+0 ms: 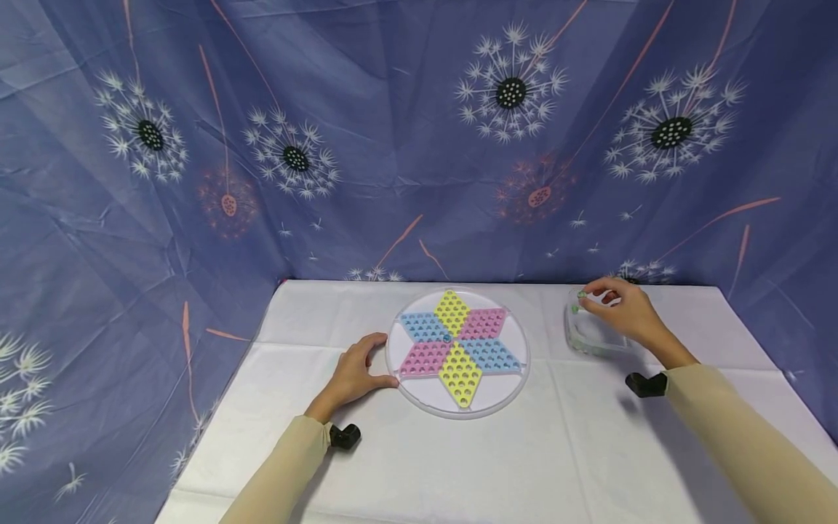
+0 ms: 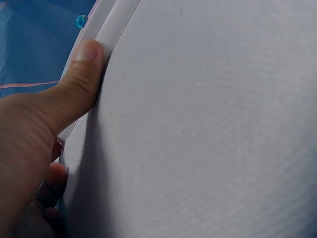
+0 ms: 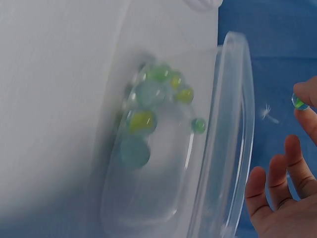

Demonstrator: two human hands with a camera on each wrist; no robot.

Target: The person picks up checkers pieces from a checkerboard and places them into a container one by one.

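Note:
A round white Chinese checkers board (image 1: 409, 397) with a yellow, pink and blue star of holes lies on the table. One blue marble (image 1: 447, 338) sits near its centre. Against the board's left rim rests my left hand (image 1: 353, 372), thumb and fingers spread apart; the left wrist view shows the thumb (image 2: 81, 74) along the rim. Between thumb and forefinger, my right hand (image 1: 622, 309) pinches a green-and-blue marble (image 3: 299, 103) above a clear plastic box (image 1: 576, 340). Its other fingers are spread. Several green, yellow and clear marbles (image 3: 141, 121) lie inside the box, somewhat blurred.
White cloth (image 1: 484, 466) covers the table. Behind and to the left hangs a blue curtain (image 1: 393, 131) with dandelion prints, meeting the table's back edge just beyond the box. A black wrist camera (image 1: 345, 437) is strapped at the left cuff, another (image 1: 646, 385) at the right.

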